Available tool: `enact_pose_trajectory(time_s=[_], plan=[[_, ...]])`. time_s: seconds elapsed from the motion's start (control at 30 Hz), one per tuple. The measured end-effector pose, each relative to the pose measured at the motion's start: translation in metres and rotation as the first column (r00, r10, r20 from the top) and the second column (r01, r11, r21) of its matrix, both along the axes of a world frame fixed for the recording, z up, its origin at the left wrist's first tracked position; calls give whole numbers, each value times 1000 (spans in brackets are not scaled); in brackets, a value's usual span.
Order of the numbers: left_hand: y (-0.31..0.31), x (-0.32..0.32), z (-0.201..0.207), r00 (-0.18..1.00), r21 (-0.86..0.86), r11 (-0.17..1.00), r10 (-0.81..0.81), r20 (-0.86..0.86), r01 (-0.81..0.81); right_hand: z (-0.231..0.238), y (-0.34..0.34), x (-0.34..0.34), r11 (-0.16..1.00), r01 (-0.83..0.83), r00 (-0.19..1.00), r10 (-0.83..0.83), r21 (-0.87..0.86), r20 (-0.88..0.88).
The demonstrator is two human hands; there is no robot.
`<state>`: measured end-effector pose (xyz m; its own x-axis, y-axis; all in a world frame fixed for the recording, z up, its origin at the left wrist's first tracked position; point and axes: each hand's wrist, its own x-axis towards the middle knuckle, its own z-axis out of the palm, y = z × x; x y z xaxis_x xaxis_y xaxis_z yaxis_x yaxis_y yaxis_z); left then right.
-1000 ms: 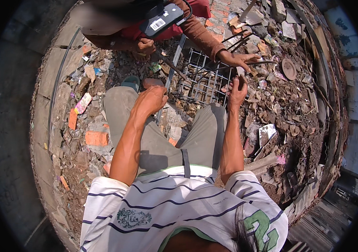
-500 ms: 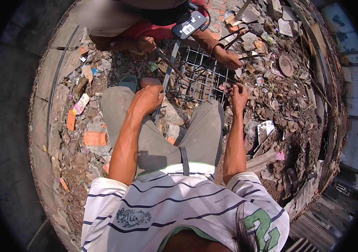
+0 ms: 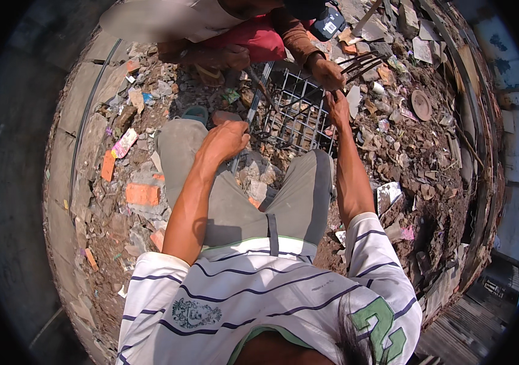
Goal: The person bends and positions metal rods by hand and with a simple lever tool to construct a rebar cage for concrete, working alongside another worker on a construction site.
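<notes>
A steel rebar cage of crossed bars lies on the rubble in front of my knees. Long steel rods run along its left side. My left hand is closed at these rods, which show above and below the fist; its palm is hidden. At the cage's right edge my right hand reaches up with stretched fingers. Its fingertips are just below a co-worker's hand, which holds several dark bars. The co-worker's other hand grips a dark bar tool that points down at the cage.
Broken brick and stone surround us, including an orange brick to the left. A brick piece lies beyond my left hand. A round brown plate rests on the rubble at right. A dark hose runs along the left slabs.
My right hand has moved up along the cage's right edge to the co-worker's hand, and its fingers have straightened. The co-worker's head has shifted right. My left hand stays by the rods.
</notes>
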<state>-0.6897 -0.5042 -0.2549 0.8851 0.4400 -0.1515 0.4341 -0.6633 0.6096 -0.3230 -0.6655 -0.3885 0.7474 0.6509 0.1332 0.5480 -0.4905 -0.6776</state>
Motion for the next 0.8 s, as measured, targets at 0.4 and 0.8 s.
enact_pose_trajectory(time_s=[0.4, 0.8], plan=[[4, 2, 11, 993, -71, 997, 28, -114, -36, -12, 22, -12, 1000, 8, 991, -5, -17, 130], [6, -2, -5, 998, -4, 999, 38, 51, -38, 5, 21, -15, 995, -83, 971, 67, 57, 231]])
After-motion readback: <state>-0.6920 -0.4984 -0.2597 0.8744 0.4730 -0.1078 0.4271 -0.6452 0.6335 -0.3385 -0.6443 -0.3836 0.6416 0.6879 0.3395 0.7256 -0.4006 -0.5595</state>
